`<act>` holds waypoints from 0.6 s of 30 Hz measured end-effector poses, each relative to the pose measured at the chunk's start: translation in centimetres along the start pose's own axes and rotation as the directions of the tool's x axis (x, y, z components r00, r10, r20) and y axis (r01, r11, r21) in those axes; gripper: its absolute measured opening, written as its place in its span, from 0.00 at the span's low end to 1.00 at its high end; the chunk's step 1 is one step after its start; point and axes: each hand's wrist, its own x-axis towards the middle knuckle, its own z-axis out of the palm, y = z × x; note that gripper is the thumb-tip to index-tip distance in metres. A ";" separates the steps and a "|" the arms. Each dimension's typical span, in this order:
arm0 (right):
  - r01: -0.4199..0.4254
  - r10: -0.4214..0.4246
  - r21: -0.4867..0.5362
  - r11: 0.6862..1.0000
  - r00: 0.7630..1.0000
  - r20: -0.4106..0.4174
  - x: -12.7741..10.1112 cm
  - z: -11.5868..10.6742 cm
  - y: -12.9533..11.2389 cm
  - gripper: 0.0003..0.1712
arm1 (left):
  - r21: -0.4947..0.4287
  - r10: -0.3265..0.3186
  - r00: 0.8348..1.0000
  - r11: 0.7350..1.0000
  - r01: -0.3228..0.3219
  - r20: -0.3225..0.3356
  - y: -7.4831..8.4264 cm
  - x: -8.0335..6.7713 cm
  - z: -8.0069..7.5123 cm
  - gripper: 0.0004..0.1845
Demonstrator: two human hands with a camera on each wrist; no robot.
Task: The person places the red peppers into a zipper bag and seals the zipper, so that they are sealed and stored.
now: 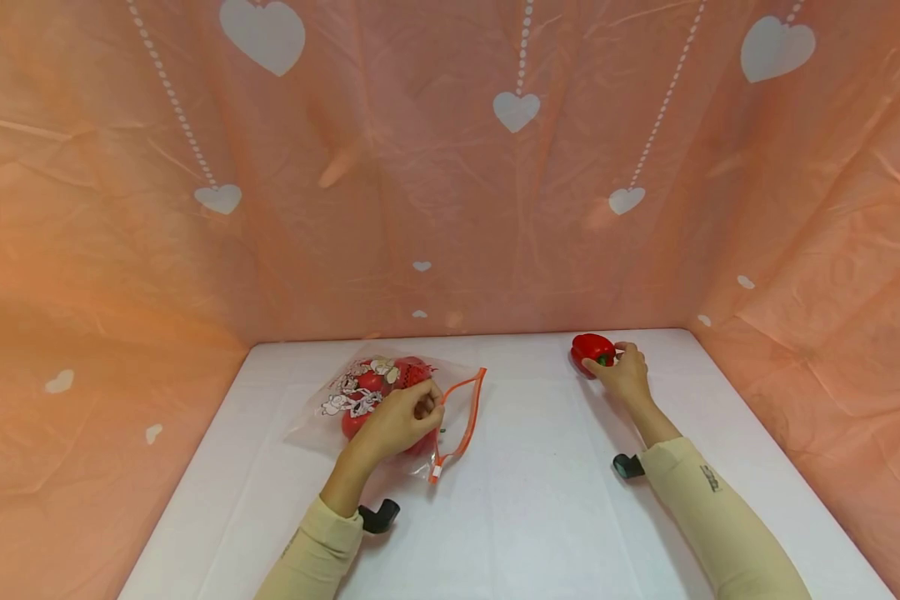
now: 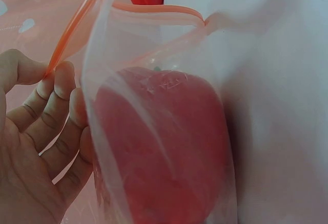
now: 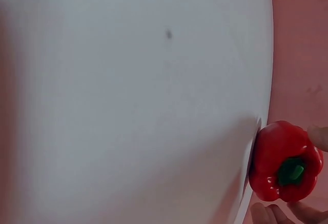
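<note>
On the left of the table lies a clear zip bag (image 1: 461, 374) with an orange zip edge and printed cartoon figures. Several red items are inside it; one is a red bell pepper (image 2: 164, 142), seen through the plastic. My left hand (image 1: 401, 419) pinches the bag's orange edge between thumb and fingers, and the mouth gapes to the right. At the table's back right, my right hand (image 1: 627, 377) grips another red bell pepper (image 1: 588, 351), thumb on one side and fingers on the other. Its green stem (image 3: 293, 171) faces me. Whether this pepper touches the table, I cannot tell.
A white cloth covers the table (image 1: 540, 500). Orange sheeting (image 1: 435, 208) with white hearts rises behind it and on both sides. Black wrist cameras (image 1: 379, 516) sit by both sleeve cuffs.
</note>
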 end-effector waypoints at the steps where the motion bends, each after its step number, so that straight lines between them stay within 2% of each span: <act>1: -0.005 0.005 0.002 1.000 1.000 0.007 0.0 0.0 0.0 0.47 | 0.002 0.000 1.000 1.000 0.000 0.000 0.0 0.0 0.0 0.04; 12: -0.026 0.025 0.032 0.999 0.999 0.029 0.0 -0.2 0.0 0.47 | -0.001 0.001 1.000 1.000 -0.001 0.001 -0.1 0.0 0.1 0.04; 18: -0.011 0.010 0.040 0.999 0.999 0.033 0.0 -0.1 0.2 0.47 | -0.004 -0.003 1.000 1.000 0.003 0.001 -0.1 0.0 0.1 0.04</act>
